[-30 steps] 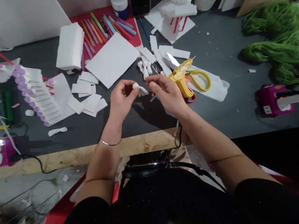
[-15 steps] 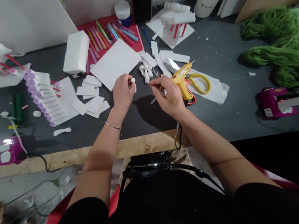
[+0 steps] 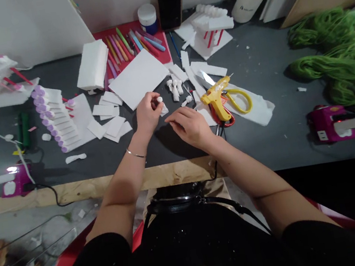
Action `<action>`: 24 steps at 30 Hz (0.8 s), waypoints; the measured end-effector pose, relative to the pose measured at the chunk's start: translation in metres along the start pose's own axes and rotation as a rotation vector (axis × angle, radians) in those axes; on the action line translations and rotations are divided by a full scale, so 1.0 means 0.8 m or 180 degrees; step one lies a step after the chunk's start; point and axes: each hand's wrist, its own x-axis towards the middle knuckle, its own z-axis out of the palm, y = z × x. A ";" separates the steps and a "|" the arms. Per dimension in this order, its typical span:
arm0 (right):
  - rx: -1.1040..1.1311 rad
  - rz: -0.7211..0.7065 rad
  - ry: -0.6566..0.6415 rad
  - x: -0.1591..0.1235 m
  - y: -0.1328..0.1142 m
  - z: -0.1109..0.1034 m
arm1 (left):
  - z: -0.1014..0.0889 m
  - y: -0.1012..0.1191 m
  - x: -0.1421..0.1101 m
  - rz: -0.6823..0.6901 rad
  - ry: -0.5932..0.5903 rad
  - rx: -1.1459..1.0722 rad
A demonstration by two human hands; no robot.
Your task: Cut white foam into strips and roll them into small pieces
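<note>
My left hand [image 3: 148,114] pinches a small white piece with a rounded end [image 3: 159,100], the rest of it partly hidden by the fingers. Close on its right, my right hand [image 3: 190,126] has its fingers curled together, their tips pointing at the left hand; whatever they hold, if anything, is too small to make out. Several similar white pieces [image 3: 175,89] lie in a cluster just beyond the hands. A single one [image 3: 186,100] rests beyond my right hand. To the right are a yellow glue gun [image 3: 217,98] and scissors with yellow handles [image 3: 243,101].
White rectangles [image 3: 114,126] and a large white sheet [image 3: 139,78] lie at the left and back. Stepped white models [image 3: 56,120] stand on both sides. Coloured markers [image 3: 121,45], a white bottle [image 3: 249,0], green yarn [image 3: 332,68] and purple power blocks [image 3: 331,124] surround the work area.
My right hand has moved left and toward me, closer to my left hand. A small white piece now shows where its fingers were. My left hand has barely moved.
</note>
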 end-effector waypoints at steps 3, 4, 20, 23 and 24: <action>0.0001 -0.0071 0.0028 -0.001 0.001 0.001 | 0.001 -0.004 0.002 -0.0008 -0.0048 -0.0018; 0.0005 -0.0078 0.0023 -0.001 0.001 0.001 | 0.001 -0.004 0.003 -0.0021 -0.0070 -0.0002; 0.0005 -0.0117 -0.0161 -0.001 -0.001 0.000 | 0.012 -0.009 0.011 -0.0133 -0.0078 0.0045; 0.0059 -0.0222 -0.0087 -0.002 -0.001 0.000 | 0.012 -0.010 0.011 -0.0146 -0.0108 0.0069; 0.0062 -0.0231 -0.0082 -0.002 0.000 0.000 | 0.012 -0.011 0.011 -0.0131 -0.0103 0.0078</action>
